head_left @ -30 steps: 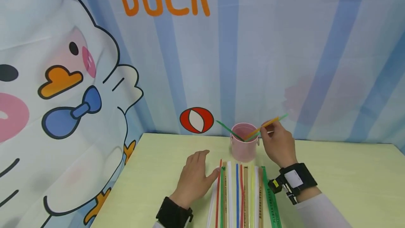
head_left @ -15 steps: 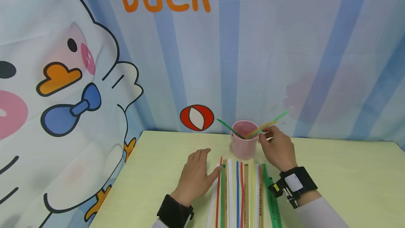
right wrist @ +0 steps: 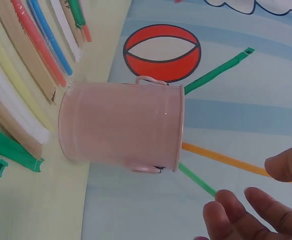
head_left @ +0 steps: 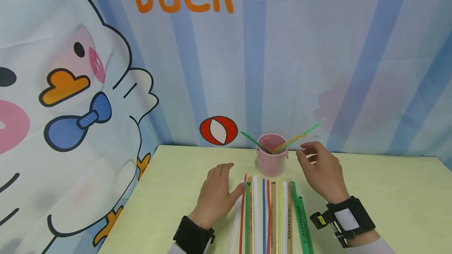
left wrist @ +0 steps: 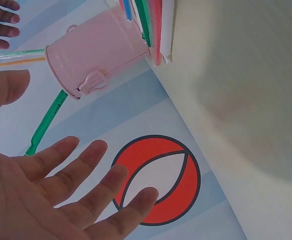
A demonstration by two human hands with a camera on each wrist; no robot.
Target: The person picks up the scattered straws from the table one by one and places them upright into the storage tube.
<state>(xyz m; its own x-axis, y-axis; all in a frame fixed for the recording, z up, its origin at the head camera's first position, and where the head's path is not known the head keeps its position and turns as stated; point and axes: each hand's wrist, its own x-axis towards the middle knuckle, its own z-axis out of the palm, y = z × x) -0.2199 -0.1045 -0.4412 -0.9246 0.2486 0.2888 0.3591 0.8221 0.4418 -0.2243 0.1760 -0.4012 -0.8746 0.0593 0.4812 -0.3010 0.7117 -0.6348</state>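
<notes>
A small pink bucket stands upright near the table's back edge. Out of it lean a dark green straw to the left, plus an orange straw and a light green straw to the right. Just right of the bucket, my right hand is in the air with loosely bent fingers and nothing in them. In the right wrist view its fingertips appear close to the light green straw. My left hand is spread left of the straw row, its thumb by the top of a red straw.
Several straws lie side by side in front of the bucket, among them a blue straw, a yellow straw and green wrapped straws at the right end. A printed duck curtain hangs directly behind the table.
My right hand has let go of the orange straw, which now rests in the bucket, and has drawn back to the right. The left hand stays in place.
</notes>
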